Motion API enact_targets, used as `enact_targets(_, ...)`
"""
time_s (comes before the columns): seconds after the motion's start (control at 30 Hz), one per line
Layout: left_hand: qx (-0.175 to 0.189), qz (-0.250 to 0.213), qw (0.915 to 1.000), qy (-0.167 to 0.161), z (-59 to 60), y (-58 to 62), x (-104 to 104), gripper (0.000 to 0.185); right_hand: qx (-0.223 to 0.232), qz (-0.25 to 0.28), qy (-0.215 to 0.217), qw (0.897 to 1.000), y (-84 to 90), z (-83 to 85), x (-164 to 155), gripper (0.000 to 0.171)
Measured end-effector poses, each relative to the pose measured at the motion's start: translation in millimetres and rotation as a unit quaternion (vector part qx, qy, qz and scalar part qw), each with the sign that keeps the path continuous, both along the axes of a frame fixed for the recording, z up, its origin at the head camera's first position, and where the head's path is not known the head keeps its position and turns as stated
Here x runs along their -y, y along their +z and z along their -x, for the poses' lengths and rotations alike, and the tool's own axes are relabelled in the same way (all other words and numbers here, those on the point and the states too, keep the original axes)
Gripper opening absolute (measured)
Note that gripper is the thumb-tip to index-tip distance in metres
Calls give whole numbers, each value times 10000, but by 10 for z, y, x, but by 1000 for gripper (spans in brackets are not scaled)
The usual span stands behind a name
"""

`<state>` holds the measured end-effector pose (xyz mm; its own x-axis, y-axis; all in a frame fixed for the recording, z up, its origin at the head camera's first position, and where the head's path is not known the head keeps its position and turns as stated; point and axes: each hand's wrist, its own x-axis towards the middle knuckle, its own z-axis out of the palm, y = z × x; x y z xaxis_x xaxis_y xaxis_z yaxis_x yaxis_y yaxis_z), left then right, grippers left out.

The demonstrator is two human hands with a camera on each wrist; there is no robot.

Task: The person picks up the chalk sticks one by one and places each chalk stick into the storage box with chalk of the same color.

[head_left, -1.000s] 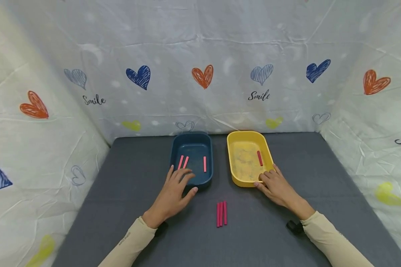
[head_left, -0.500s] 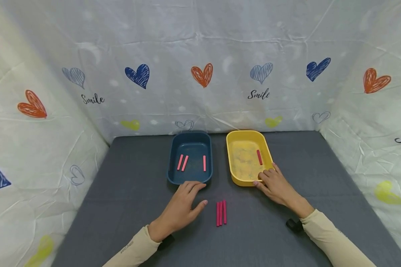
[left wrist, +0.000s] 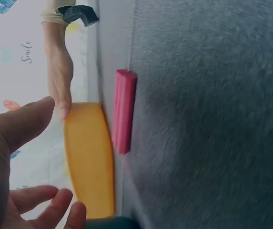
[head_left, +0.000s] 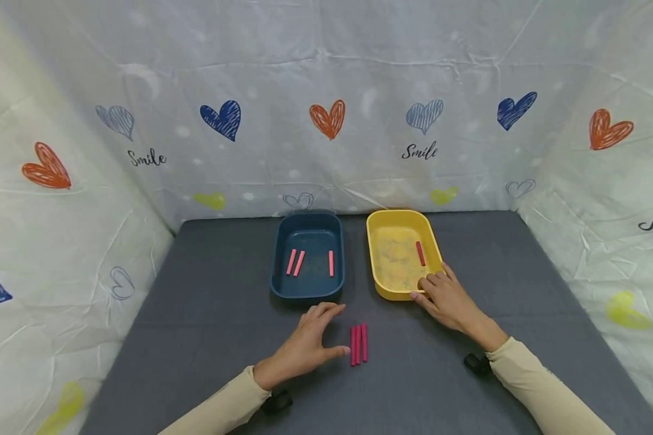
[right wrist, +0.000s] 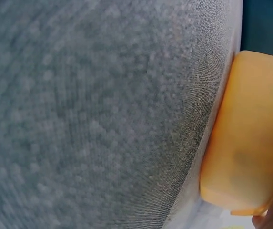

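My left hand (head_left: 305, 347) hovers with thumb and fingers spread just left of several dark pink sticks (head_left: 358, 344). These lie side by side on the table, and the thumb tip overlaps them in the head view. In the left wrist view, the dark pink sticks (left wrist: 123, 112) stand beyond the spread fingers. My right hand (head_left: 451, 305) grips the near right corner of the yellow tray (head_left: 394, 263), fingers curled over its rim. A dark red stick (head_left: 420, 253) lies inside that tray. The blue tray (head_left: 314, 266) holds 3 light pink sticks (head_left: 299, 263).
A grey cloth covers the table (head_left: 223, 272). Both trays stand side by side near its back edge. Behind and on both sides hangs a white sheet (head_left: 272, 78) printed with hearts. Black wrist cameras (head_left: 278, 401) sit under both forearms.
My left hand has moved out of the blue tray, back and to the right, to the dark pink sticks. My right hand has stayed on the yellow tray's rim.
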<state>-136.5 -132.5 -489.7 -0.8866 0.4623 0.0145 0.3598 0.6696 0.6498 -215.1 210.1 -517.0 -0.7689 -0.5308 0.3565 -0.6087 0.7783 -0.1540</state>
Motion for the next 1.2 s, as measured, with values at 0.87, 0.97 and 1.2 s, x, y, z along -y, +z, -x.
enact_targets(0.87,279,750,9964,-285,-8,-301,-148,89,91,-57,-127,9999,4,1,10,21)
enact_targets(0.97,218,804,9962,-256,-2,-314,-151,88,93,-44,-109,9999,5,-4,9,21)
enact_targets(1.2,135,820,9962,-257,19,-347,-151,84,81,-33,-108,9999,7,-6,15,22)
